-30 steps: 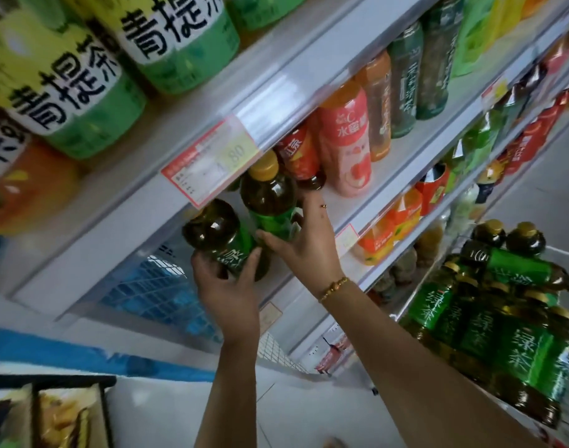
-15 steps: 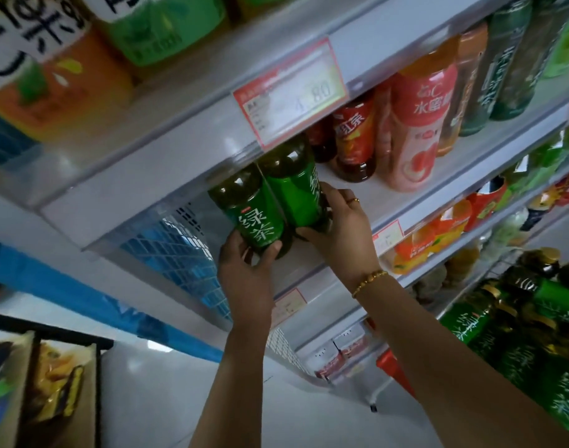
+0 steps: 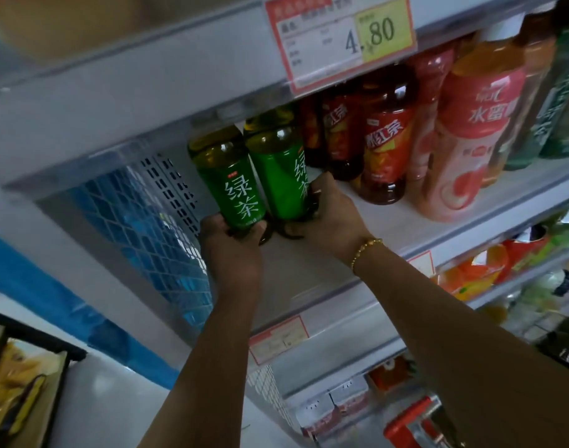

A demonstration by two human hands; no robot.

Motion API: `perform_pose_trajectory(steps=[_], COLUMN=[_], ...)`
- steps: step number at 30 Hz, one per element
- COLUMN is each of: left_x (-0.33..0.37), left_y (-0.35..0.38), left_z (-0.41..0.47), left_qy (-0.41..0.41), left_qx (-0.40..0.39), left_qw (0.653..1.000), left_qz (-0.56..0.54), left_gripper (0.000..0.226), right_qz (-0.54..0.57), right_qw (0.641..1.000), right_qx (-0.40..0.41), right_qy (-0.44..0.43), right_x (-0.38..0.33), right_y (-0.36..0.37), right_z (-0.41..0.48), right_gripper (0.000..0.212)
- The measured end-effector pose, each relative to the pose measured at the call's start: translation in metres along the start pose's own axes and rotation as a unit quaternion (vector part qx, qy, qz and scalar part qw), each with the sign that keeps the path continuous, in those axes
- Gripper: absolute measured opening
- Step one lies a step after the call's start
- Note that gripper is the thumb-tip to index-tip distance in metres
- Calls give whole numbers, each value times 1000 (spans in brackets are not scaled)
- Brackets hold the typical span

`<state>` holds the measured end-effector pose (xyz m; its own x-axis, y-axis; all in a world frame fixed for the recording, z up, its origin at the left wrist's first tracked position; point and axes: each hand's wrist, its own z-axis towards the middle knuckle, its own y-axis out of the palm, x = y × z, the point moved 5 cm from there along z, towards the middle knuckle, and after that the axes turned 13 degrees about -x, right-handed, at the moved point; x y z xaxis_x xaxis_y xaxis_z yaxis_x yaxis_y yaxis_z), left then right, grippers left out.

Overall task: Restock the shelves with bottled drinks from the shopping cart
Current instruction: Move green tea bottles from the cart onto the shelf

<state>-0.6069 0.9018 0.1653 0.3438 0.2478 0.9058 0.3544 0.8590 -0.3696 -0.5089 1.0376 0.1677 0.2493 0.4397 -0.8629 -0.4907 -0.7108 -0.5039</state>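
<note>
Two green tea bottles stand side by side at the left end of a white shelf (image 3: 309, 273). My left hand (image 3: 231, 250) grips the base of the left green tea bottle (image 3: 231, 185). My right hand (image 3: 331, 218), with a gold bracelet at the wrist, grips the base of the right green tea bottle (image 3: 278, 179). Both bottles lean slightly left, their caps hidden under the shelf above. Their bases sit at or just above the shelf surface; I cannot tell if they touch it.
Red tea bottles (image 3: 386, 153) and a pink peach drink (image 3: 470, 140) stand right of the green ones. A price tag (image 3: 341, 40) reading 4.80 hangs on the shelf above. A perforated end panel (image 3: 173, 182) closes the shelf's left side. The cart's red handle (image 3: 409, 421) shows at bottom right.
Both hands have lifted the two green tea bottles up and pushed them further onto the shelf, turning them more upright. The view has moved closer to the shelf, and the cart's bottles have left view.
</note>
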Motion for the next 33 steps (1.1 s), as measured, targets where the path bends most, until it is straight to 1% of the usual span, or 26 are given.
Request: perform_pose_trajectory(steps=[3,5,7,10,12,14,16,19,22,24,26,29,33], left_x=[-6,-9,-11,-19,-23,-26,-31,-39,-40,-36,-35,-35,-34], left_y=[0,1,2,3,5,6,5,6,6,6,7,7,7], left_z=[17,30,42,59,68,75,84,97,103,103,103,104,103], left_qy=[-9,-8,-16,-9,8,5,-7,-35,-31,-22,-17,-11,-10], left_qx=[36,47,61,92,102,116,122,117,130,141,145,148,146], left_qw=[999,999,998,996,994,992,991,991,990,989,989,988,989], left_qz=[-14,-15,-19,-16,-27,-38,-45,-46,-40,-37,-35,-39,-10], left_gripper=[40,44,45,45,43,43,42,42,35,25,21,22,27], right_qz=[-4,13,41,62,62,62,72,66,40,30,18,1,5], right_qw=[999,999,997,995,995,995,993,992,991,989,988,988,989], right_qx=[-1,7,31,62,57,52,62,70,74,89,100,108,108], right_qy=[40,51,52,48,44,50,67,87,105,114,116,113,105], right_x=[4,3,-1,-3,-2,0,2,2,0,-1,-2,-6,-7], right_y=[10,17,23,33,36,35,33,36,39,40,42,44,44], right_z=[25,39,48,59,68,78,85,93,98,100,102,105,108], right_gripper=[76,86,88,82,77,72,72,81,86,85,81,74,69])
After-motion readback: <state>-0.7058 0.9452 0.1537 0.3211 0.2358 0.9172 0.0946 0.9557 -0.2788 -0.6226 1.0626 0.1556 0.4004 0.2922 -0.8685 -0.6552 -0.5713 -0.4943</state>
